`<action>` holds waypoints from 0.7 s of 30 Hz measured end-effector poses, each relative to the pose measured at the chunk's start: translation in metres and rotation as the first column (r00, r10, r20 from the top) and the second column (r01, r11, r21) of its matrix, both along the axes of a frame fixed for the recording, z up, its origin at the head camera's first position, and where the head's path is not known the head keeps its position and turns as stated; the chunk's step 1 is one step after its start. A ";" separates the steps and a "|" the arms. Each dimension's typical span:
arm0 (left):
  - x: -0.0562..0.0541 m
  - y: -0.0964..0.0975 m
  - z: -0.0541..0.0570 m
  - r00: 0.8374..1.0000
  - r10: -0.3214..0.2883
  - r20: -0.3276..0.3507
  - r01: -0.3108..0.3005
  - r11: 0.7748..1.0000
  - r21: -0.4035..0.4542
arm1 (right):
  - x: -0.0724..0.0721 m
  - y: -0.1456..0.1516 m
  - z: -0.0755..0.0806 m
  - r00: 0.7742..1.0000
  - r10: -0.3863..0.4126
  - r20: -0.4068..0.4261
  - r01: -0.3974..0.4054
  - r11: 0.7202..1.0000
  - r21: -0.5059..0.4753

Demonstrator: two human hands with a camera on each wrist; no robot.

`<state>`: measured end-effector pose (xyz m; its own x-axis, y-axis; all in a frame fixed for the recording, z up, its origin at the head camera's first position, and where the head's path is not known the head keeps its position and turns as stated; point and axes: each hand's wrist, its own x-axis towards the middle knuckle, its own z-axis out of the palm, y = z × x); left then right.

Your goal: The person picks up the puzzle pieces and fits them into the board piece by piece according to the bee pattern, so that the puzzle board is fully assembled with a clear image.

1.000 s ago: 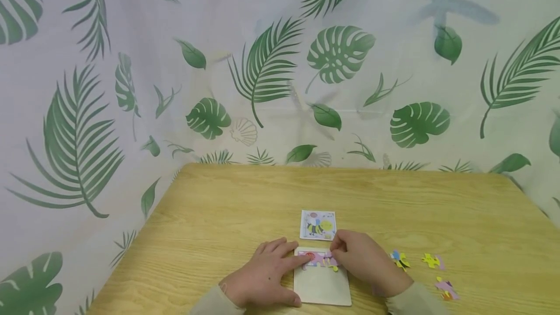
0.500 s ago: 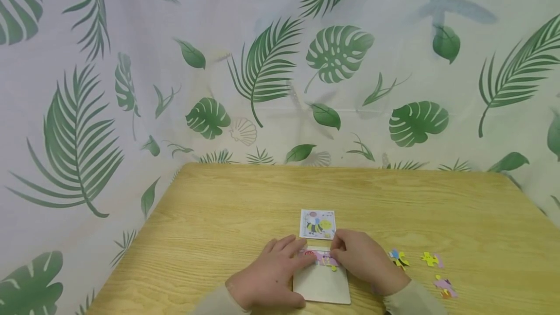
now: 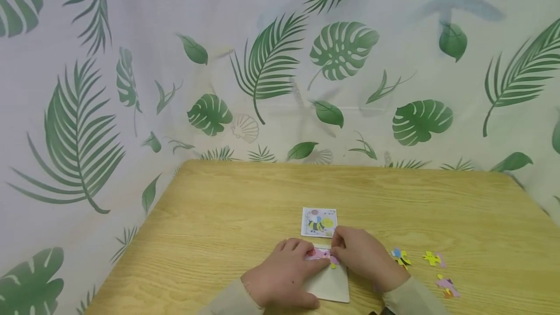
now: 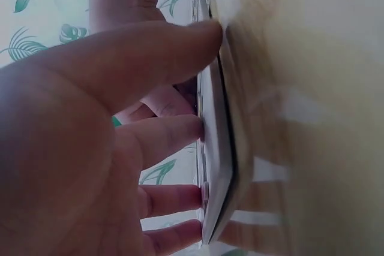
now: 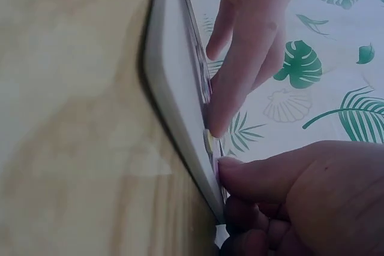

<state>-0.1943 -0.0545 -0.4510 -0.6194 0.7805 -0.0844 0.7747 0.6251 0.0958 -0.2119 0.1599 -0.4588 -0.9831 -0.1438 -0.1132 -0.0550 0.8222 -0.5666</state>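
Note:
A pale puzzle board (image 3: 330, 286) lies before me, with pink puzzle pieces (image 3: 318, 254) along its far edge. My left hand (image 3: 286, 273) rests over the board's left part, its fairly straight fingers touching the pieces; the left wrist view has the thumb against the board's edge (image 4: 219, 130). At the board's far right corner, my right hand (image 3: 363, 259) pinches a pink and yellow puzzle piece (image 3: 334, 260) between thumb and curled fingers. In the right wrist view that piece (image 5: 215, 163) sits at the board's surface; the fingers hide part of it.
Just beyond the board lies a square picture card (image 3: 319, 222) showing a bee. To the right are loose puzzle pieces: a blue, yellow and black one (image 3: 400, 256), a yellow and pink one (image 3: 432, 258), and a pink one (image 3: 447, 286). A leaf-print curtain (image 3: 271, 125) hangs behind the wooden table.
My left hand has slid right across the board, its index finger now close to the right hand's piece. The right hand stays at the same corner, still pinching.

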 end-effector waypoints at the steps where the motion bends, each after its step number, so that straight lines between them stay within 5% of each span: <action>1: 0.000 0.000 0.000 1.000 0.000 0.001 0.000 1.000 0.003 | 0.000 0.000 0.001 1.000 0.005 0.003 -0.005 1.000 0.005; 21: -0.004 -0.006 0.003 1.000 0.009 0.025 -0.009 1.000 0.022 | -0.008 0.018 0.003 0.993 0.114 -0.032 -0.113 0.993 0.022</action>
